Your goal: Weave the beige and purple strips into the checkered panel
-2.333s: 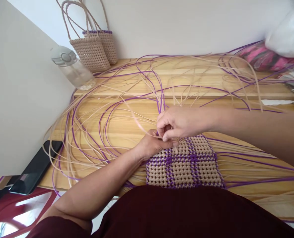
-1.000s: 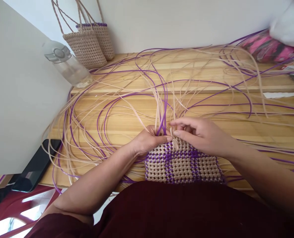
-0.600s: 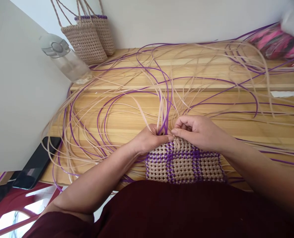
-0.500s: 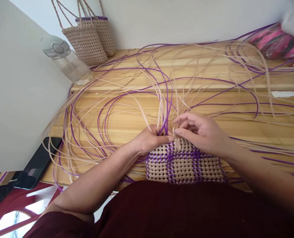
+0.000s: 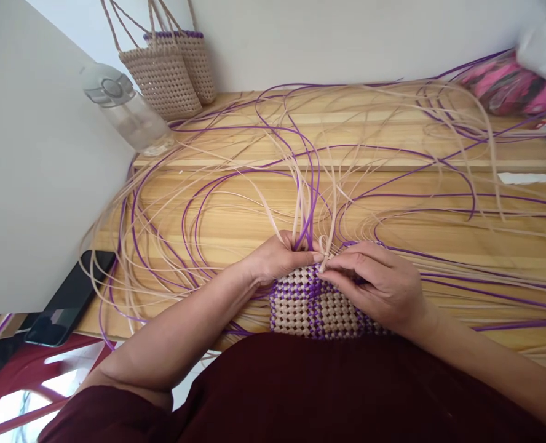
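Bare hands (image 5: pixel 332 271) brought together near the front edge of the desk (image 5: pixel 85 326).
The left hand's (image 5: pixel 280 258) thumb is extended toward the right hand (image 5: pixel 386 284), whose thumb and forefinger are closed in a pinch; both forearms, the left (image 5: pixel 181 329) and the right (image 5: pixel 480 363), are slanted inward.

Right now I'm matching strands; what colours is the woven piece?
The woven piece is beige and purple; head view.

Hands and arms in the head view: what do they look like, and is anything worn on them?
The left hand and right hand are bare: no gloves, and no rings or watch show. The left sleeve is plain dark maroon, ends around the elbow and matches the shirt. No right sleeve can be made out.
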The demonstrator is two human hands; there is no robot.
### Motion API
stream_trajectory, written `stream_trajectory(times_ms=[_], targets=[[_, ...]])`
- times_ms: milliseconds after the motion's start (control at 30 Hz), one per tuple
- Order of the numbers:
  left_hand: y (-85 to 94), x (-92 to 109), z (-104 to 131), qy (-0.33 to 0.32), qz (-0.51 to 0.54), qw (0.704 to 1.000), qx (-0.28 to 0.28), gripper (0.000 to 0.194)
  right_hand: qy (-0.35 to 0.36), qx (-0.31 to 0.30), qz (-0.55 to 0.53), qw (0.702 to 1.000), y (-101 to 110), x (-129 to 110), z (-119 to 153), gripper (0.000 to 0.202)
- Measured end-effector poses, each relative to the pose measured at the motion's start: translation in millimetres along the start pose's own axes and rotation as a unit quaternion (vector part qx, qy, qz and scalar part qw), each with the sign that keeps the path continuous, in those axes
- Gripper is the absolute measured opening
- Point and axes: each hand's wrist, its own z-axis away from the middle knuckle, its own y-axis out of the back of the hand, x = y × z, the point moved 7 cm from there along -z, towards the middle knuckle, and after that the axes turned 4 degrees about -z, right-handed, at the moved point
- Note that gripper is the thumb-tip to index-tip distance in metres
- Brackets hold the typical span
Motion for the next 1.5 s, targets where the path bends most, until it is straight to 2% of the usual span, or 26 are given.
stream_trajectory(times_ms=[167, 300, 400, 500, 567, 633, 767, 833, 967, 1033, 1100, 1200, 1267, 1333, 1400, 1500], targets=[[-1.9, 0.3, -1.1, 0.002, -0.007, 1.000, -0.012, 0.031, 0.034, 0.018, 0.041, 0.998, 3.4, -5.6, 4.3, 0.025], [-1.5, -0.9, -1.2, 0.007, -0.004, 1.000, -0.012, 0.031, 0.036, 0.001, 0.023, 0.999, -3.6, -5.6, 1.4, 0.027], [0.3, -3.1, -0.8, 0.018, -0.001, 1.000, -0.003, 0.031, -0.026, -0.019, -0.042, 0.999, -5.6, 0.9, -5.6, 0.019], [-0.4, -3.3, -1.0, 0.015, -0.004, 1.000, -0.012, 0.028, -0.124, -0.070, -0.122, 0.982, -1.3, 9.6, -5.2, 0.004], [-0.4, -3.4, -1.5, 0.011, -0.008, 1.000, -0.015, 0.025, -0.175, -0.120, -0.155, 0.965, 3.9, 12.7, 2.0, 0.018], [1.1, -4.3, -2.1, 0.011, -0.015, 1.000, -0.006, 0.025, -0.195, -0.150, -0.174, 0.954, 10.4, 12.4, 10.0, 0.020], [2.1, -3.7, -3.3, 0.003, -0.025, 1.000, -0.005, 0.027, -0.173, -0.144, -0.231, 0.946, 15.9, 4.3, 17.1, 0.005], [2.6, -2.1, -3.9, -0.002, -0.041, 0.999, -0.006, 0.028, -0.196, -0.145, -0.247, 0.938, 12.5, 4.0, 20.6, 0.005], [6.0, 6.3, -4.6, -0.037, -0.113, 0.993, 0.011, 0.026, -0.340, -0.190, -0.256, 0.885, 1.9, 13.9, 41.7, 0.024], [6.7, 8.4, -4.0, -0.043, -0.125, 0.991, 0.014, 0.024, -0.374, -0.208, -0.270, 0.863, -0.1, 14.2, 50.7, 0.027], [6.5, 6.0, -2.7, -0.022, -0.112, 0.993, 0.013, 0.025, -0.354, -0.191, -0.265, 0.876, 3.1, 11.6, 50.0, 0.023], [4.2, 1.9, -0.1, 0.007, -0.073, 0.997, 0.009, 0.028, -0.246, -0.121, -0.234, 0.933, 13.5, 1.3, 35.5, 0.003], [1.5, 0.7, 1.0, 0.015, -0.045, 0.999, 0.005, 0.031, -0.191, -0.096, -0.256, 0.943, 15.0, -5.8, 28.6, 0.009], [1.2, 1.3, 0.9, 0.011, -0.040, 0.999, 0.018, 0.032, -0.204, -0.105, -0.308, 0.923, 9.2, -5.2, 28.5, 0.009], [3.3, 4.2, -0.2, -0.011, -0.062, 0.997, 0.044, 0.032, -0.269, -0.121, -0.346, 0.891, 0.8, 2.0, 34.9, 0.006], [5.6, 8.1, -2.1, -0.044, -0.100, 0.992, 0.066, 0.031, -0.370, -0.136, -0.366, 0.843, -8.7, 13.1, 48.9, 0.018]])
